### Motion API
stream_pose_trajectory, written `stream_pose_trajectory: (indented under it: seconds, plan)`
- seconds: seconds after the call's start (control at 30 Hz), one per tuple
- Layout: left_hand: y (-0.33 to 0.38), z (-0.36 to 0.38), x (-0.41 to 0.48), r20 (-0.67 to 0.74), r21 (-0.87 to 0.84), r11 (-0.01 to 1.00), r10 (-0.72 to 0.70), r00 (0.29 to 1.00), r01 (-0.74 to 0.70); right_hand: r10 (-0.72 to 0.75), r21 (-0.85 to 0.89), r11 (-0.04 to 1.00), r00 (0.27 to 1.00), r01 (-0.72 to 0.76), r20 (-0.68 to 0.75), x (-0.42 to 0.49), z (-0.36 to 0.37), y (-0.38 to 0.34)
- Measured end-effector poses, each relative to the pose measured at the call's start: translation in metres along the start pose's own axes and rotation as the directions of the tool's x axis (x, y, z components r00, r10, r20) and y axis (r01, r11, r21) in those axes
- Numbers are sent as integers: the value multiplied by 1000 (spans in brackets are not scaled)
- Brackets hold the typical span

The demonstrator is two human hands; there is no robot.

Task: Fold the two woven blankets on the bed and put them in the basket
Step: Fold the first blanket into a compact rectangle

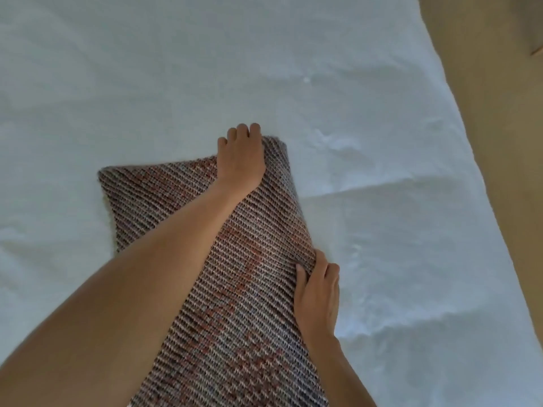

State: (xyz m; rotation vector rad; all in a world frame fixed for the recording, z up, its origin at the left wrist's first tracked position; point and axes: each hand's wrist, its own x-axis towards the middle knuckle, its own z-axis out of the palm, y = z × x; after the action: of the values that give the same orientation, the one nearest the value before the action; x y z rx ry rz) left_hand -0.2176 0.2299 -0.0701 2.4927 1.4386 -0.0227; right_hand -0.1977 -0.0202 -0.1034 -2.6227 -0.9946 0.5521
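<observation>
Under my curled left hand (242, 154): blanket (235, 318) far end, long axis toward me; right hand (317, 292) pinches nearer side edge.

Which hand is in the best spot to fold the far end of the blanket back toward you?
Probably the left. The left hand curls over the far corner of the woven blanket, so it could pull that end back. The right hand sits at the side edge, nearer the body.

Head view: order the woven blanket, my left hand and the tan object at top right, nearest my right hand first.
1. woven blanket, touching the right hand.
2. left hand, blanket's far corner.
3. tan object, top right, beyond the bed.
</observation>
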Motion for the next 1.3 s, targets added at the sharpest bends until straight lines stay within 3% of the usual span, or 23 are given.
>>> stream_pose_trajectory:
  seconds: [0.1, 0.17, 0.23, 0.3, 0.37, 0.43, 0.5, 0.63, 0.73, 0.8, 0.87, 0.97, 1.03, 1.13, 1.2, 1.3]
  plan:
    - [3, 3, -6, -68, 63, 998, 8, 998, -4, 10, -88, 996, 996, -18, -84, -1, 3, 2]
    - [11, 8, -22, -229, 70, 990, 132, 964, -119, -79, -84, 994, 987, 67, -140, -12, 4, -2]
    - [19, 21, -44, -308, 92, 959, 284, 908, -268, -226, -67, 973, 971, 220, -85, -29, 7, -2]
    - [24, 33, -59, -84, 117, 940, 331, 940, -320, -304, -107, 946, 952, 306, 35, -40, 10, 9]
    - [25, 49, -62, 195, 170, 941, 258, 946, -292, -292, -180, 933, 948, 312, 128, -39, 11, 23]
    - [28, 61, -53, 322, 208, 937, 204, 925, -280, -250, -221, 935, 957, 278, 149, -33, 11, 27]
    - [34, 63, -48, 324, 223, 935, 195, 926, -275, -219, -210, 947, 967, 244, 133, -34, 12, 22]
    - [32, 61, -78, 42, 139, 952, 271, 962, -274, -291, -116, 945, 948, 306, 125, -70, 14, 38]
    - [22, 72, -98, 244, 162, 947, 236, 941, -279, -288, -195, 925, 936, 327, 204, -81, 19, 64]
    - [22, 79, -86, 297, 173, 952, 192, 935, -250, -272, -222, 919, 932, 326, 241, -74, 20, 62]
    - [24, 74, -79, 311, 110, 962, 205, 928, -250, -257, -226, 921, 931, 317, 257, -70, 20, 54]
    - [0, 58, -83, 173, 82, 947, 294, 940, -311, -273, -165, 938, 942, 306, 196, -54, 12, 36]
    - [-33, 43, -86, 88, 94, 962, 247, 965, -255, -319, -142, 930, 936, 340, 152, -21, 6, 15]
    - [-87, 24, -85, -4, 113, 992, 57, 998, -56, -452, -157, 871, 885, 466, 113, 42, 3, -32]
    - [-120, 19, -83, 20, 117, 992, -57, 998, 55, -511, -221, 820, 849, 529, 135, 83, 7, -62]
    - [-156, 19, -83, 163, 136, 982, -152, 975, 130, -494, -334, 748, 817, 574, 298, 127, 17, -83]
